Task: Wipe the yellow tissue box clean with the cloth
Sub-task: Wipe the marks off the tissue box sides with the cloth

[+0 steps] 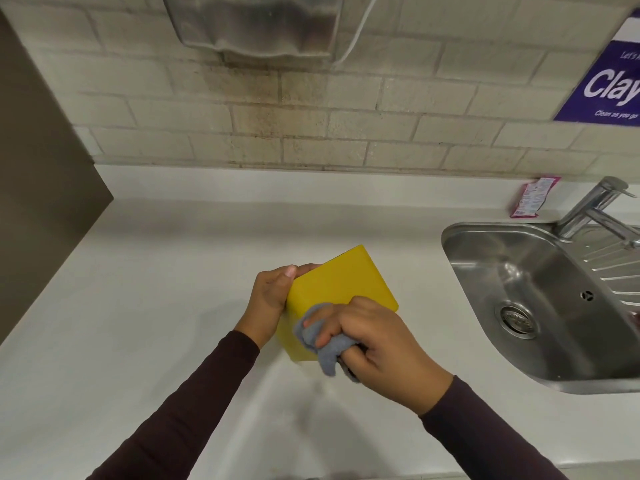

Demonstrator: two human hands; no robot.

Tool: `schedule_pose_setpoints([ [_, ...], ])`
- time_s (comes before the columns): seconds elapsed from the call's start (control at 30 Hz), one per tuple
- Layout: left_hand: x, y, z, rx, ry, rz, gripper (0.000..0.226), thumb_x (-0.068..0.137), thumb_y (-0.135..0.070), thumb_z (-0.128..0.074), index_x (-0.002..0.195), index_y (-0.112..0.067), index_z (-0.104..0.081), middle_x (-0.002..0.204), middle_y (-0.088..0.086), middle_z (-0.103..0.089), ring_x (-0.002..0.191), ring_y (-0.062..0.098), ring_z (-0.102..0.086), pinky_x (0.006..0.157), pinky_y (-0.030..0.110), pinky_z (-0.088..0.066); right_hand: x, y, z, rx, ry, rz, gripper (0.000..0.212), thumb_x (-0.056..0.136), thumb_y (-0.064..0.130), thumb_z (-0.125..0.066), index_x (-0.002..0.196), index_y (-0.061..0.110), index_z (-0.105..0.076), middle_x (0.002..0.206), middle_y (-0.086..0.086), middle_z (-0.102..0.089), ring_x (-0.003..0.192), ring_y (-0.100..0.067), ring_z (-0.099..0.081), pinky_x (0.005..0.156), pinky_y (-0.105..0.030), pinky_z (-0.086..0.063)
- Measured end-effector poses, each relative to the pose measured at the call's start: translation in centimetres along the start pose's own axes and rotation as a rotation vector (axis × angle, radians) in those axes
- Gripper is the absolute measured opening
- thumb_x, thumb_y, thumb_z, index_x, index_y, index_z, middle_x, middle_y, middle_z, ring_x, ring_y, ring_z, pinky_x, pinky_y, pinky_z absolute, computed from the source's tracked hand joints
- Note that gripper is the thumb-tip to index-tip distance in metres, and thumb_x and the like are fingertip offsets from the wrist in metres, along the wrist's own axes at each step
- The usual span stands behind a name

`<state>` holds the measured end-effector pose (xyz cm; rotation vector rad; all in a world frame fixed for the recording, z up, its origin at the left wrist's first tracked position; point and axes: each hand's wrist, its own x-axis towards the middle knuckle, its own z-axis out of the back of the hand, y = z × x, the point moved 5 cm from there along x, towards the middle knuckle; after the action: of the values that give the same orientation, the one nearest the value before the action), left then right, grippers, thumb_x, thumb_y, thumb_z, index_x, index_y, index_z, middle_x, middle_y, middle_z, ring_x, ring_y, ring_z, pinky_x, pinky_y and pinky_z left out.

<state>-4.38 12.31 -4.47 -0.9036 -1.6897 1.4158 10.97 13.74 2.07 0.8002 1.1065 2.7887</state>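
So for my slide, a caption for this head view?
Left hand steadies yellow tissue box; right hand wipes it with cloth.

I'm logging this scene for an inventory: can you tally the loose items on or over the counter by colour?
Yellow: 1, the tissue box
Grey: 1, the cloth
Pink: 1, the sachet by the wall
Total: 3
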Motion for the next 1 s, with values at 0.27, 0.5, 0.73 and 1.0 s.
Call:
schedule_pose_setpoints([
  [0.27,-0.2,-0.3,-0.4,0.009,0.012,-0.025,0.045,0.059,-0.069,-0.061,0.079,-0.031,-0.073,0.079,-0.019,-0.075,0.08,-0.001,-0.069,0.066,0.013,-0.052,-1.7,-4.2,4.2,0.224,-0.291,-0.302,0.04,0.074,-0.009,-0.044,0.078,0.026,-0.063,0.091,0.008,-0.069,0.057,-0.031,-0.061,0.04,-0.03,-0.045],
  [0.5,-0.3,0.2,0.0,-0.021,-0.005,0.005,0.046,0.072,-0.051,-0.05,0.09,-0.016,-0.072,0.079,-0.01,-0.076,0.078,0.004,-0.07,0.067,0.014,-0.052,0.6,-1.8,1.5,0.192,-0.212,-0.186,0.036,0.065,-0.009,-0.041,0.074,0.02,-0.061,0.082,0.017,-0.068,0.069,-0.027,-0.066,0.046,-0.037,-0.05],
  [0.73,-0.1,-0.1,0.4,0.05,-0.02,0.033,0.033,0.074,-0.052,-0.046,0.077,-0.037,-0.075,0.079,-0.018,-0.075,0.08,-0.001,-0.068,0.067,0.011,-0.052,-2.3,-0.6,1.5,0.029,-0.105,-0.111,0.028,0.065,0.003,-0.041,0.074,0.022,-0.059,0.085,0.013,-0.066,0.079,-0.004,-0.059,0.065,-0.025,-0.045],
  [1.0,-0.2,-0.1,-0.1,0.066,-0.023,0.012,0.033,0.068,-0.058,-0.045,0.075,-0.043,-0.074,0.078,-0.023,-0.074,0.078,-0.004,-0.067,0.063,0.008,-0.051,-2.9,-4.7,4.9,0.232,-0.429,-0.346,0.049,0.077,-0.024,-0.042,0.078,0.019,-0.063,0.099,0.009,-0.068,0.095,-0.01,-0.064,0.071,-0.02,-0.05],
])
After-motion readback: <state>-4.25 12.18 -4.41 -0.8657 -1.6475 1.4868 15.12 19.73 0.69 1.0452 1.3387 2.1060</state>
